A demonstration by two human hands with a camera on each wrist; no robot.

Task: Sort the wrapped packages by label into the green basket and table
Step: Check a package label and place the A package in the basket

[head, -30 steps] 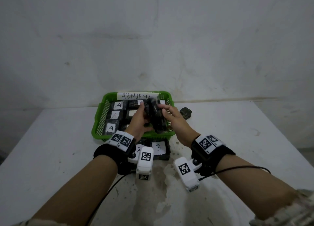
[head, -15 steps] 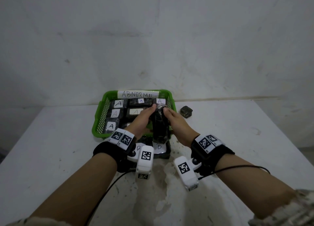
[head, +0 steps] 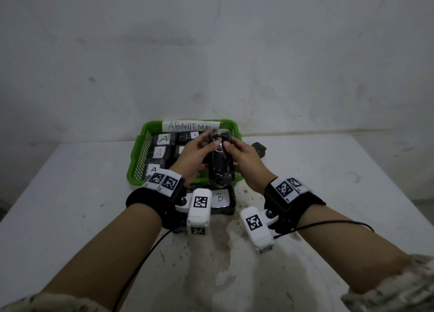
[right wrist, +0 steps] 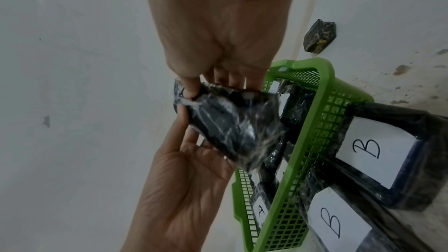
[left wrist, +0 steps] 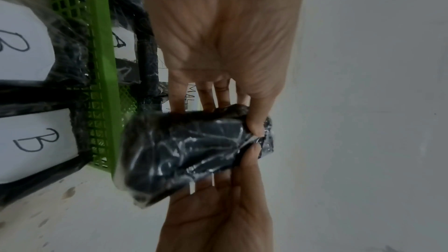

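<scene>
Both hands hold one black wrapped package (head: pixel 220 166) upright over the near right corner of the green basket (head: pixel 135 156). My left hand (head: pixel 199 150) grips its top from the left, thumb pressed into the wrap. From the right, my right hand (head: pixel 239 152) pinches the same end. No label shows on the held package (left wrist: pixel 189 150) (right wrist: pixel 232 127). In the left wrist view the left hand (left wrist: pixel 225 116) comes in from above and the right hand (left wrist: pixel 218 208) from below. The right wrist view has the right hand (right wrist: pixel 211 87) above and the left hand (right wrist: pixel 189 189) below.
Several packages marked A (head: pixel 164 139) fill the basket, which carries an ABNORMAL label (head: pixel 190 125). Two packages marked B (head: pixel 219 197) (right wrist: pixel 363 148) lie on the table against its near rim. A small dark wrapped lump (head: pixel 258 148) sits right of the basket. The wall stands close behind.
The hands turned the package between them. It dipped toward the basket's near rim, then rose a little, and both thumbs now meet at its top end.
</scene>
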